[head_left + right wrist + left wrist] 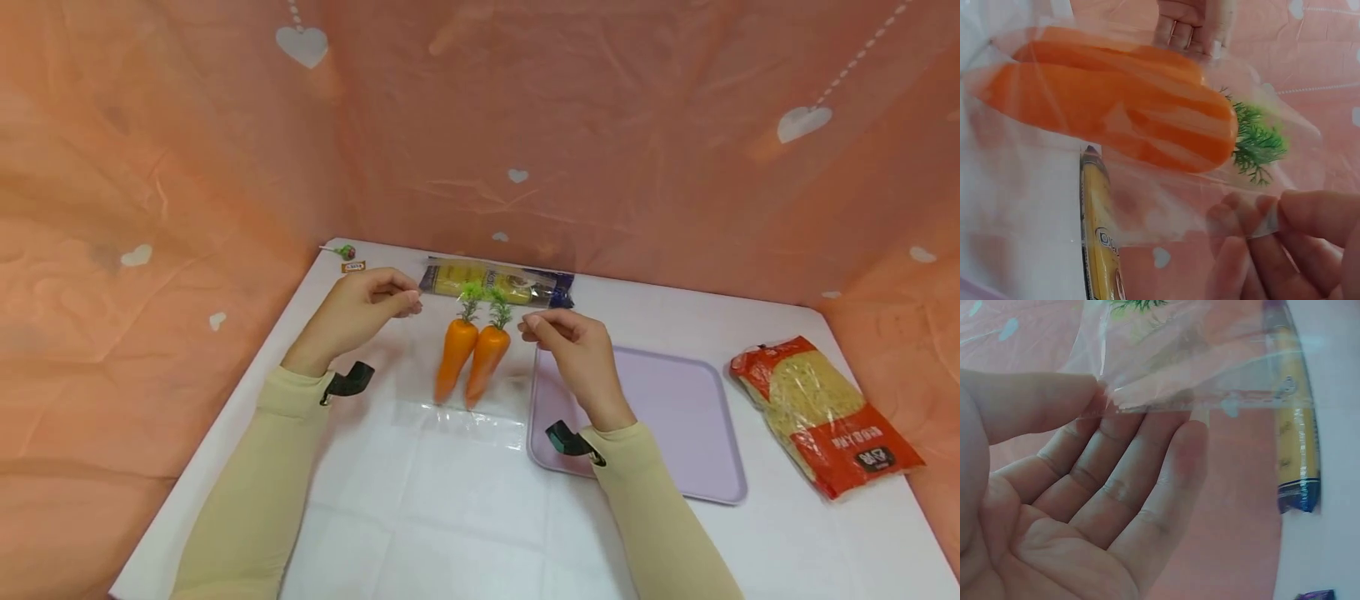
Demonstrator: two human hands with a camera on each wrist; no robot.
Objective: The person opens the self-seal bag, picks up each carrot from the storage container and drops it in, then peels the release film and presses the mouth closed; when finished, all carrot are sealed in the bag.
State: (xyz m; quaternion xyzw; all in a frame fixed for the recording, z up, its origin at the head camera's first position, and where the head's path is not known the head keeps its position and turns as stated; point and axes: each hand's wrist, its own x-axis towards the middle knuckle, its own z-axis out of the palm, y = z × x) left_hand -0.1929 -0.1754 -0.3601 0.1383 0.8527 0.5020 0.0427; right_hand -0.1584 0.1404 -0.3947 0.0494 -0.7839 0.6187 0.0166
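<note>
Observed left grip (367, 304) pinching one edge of clear plastic bag (476, 423). Observed right grip (570, 346) likewise pinching opposite edge, near a corner. Found two orange carrots (456, 350) inside bag, side by side between both hands, with green tops (499, 310) toward far end. Unable to determine whether lower end of bag touches white surface (450, 517). Located yellow packet (468, 279) with dark blue ends beyond carrots, lying along rear. Noted lavender tray (667, 400) to right of bag, crossed by right sleeve (660, 508). Recorded red packet (832, 417) farther right; lollipop (346, 252) and small wrapped sweet (353, 267) near far left corner.
</note>
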